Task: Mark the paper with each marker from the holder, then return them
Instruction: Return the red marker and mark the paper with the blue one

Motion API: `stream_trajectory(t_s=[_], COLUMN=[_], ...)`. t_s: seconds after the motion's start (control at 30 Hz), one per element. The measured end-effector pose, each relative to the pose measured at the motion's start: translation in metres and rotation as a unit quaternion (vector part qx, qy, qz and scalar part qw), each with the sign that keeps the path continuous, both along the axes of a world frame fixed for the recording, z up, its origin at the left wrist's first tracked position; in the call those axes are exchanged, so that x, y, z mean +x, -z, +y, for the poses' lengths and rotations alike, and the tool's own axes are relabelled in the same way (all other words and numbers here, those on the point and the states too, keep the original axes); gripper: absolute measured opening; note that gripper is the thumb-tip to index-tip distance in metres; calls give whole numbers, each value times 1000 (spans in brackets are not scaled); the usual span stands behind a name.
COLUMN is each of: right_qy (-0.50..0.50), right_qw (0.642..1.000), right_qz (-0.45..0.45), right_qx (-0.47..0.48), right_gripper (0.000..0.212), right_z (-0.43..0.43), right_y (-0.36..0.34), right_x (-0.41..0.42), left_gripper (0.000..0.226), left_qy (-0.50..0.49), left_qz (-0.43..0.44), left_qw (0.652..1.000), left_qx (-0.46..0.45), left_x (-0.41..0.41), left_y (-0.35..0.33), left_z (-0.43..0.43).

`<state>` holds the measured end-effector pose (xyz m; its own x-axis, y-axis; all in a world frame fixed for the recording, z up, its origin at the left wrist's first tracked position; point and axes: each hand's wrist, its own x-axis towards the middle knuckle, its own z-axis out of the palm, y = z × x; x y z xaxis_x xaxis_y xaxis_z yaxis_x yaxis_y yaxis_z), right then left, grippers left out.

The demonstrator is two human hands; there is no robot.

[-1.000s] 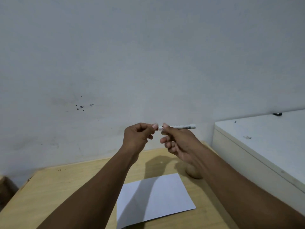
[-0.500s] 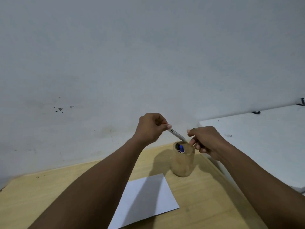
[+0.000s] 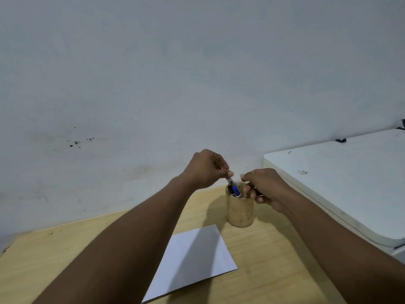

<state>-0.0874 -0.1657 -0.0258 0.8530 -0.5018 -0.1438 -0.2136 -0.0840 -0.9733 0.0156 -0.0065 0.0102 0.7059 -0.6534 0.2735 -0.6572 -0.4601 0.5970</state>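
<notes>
- Since the earlier frames, both hands have dropped from holding the marker level in front of the wall to just above the holder, and the marker has tipped from level to steep, its lower end now at the holder's mouth.
- Head view: the left hand (image 3: pixel 205 170) pinches the upper end of the white marker (image 3: pixel 230 180) between thumb and forefinger, a narrow grip closed on it; the marker is blurred and only a short stretch shows.
- The right hand (image 3: pixel 266 187) sits just to the right of the holder's rim, fingers curled loosely; whether its grip holds anything I cannot tell.
- The wooden holder (image 3: pixel 240 212), a round upright cup, stands on the tabletop (image 3: pixel 65 255) near the wall, just beyond the far right corner of the paper.
- Inside the holder a blue-capped marker (image 3: pixel 235 191) leans at the near-left of the opening, with a dark one beside it, too small to make out.
- The white paper (image 3: pixel 197 257) lies flat on the tabletop between the two forearms, partly shadowed by the left arm; no marks can be seen on it.
- A white cabinet top (image 3: pixel 341 178) stands at the right, beside the tabletop.
</notes>
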Motion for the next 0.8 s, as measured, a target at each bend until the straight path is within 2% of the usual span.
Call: stream_trajectory(t_s=[0.2,0.33,0.43,0.6,0.8], right_qy=[37,65,64,52,55], right_qw=[999,997,997,998,997], right_qz=[-22,-22,-23,-28,-38], right_qx=[-1,34,38,27,29], right_gripper=[18,13,15,11,8], right_z=[-9,-14,-12,-5,1], right_y=[6,11,13,13,10], right_x=[-3,-6,-8,-5,0], left_gripper=[34,27,24,32,16], left_qy=[55,53,43,58,51], left_qz=[-19,-120,-128,-73,-86], left_qw=[994,976,979,985,990], left_qx=[91,171,152,144,99], left_x=[-12,-14,-15,-16,-15], left_y=[13,24,23,11,18], left_z=[-13,-18,-17,-15,-18])
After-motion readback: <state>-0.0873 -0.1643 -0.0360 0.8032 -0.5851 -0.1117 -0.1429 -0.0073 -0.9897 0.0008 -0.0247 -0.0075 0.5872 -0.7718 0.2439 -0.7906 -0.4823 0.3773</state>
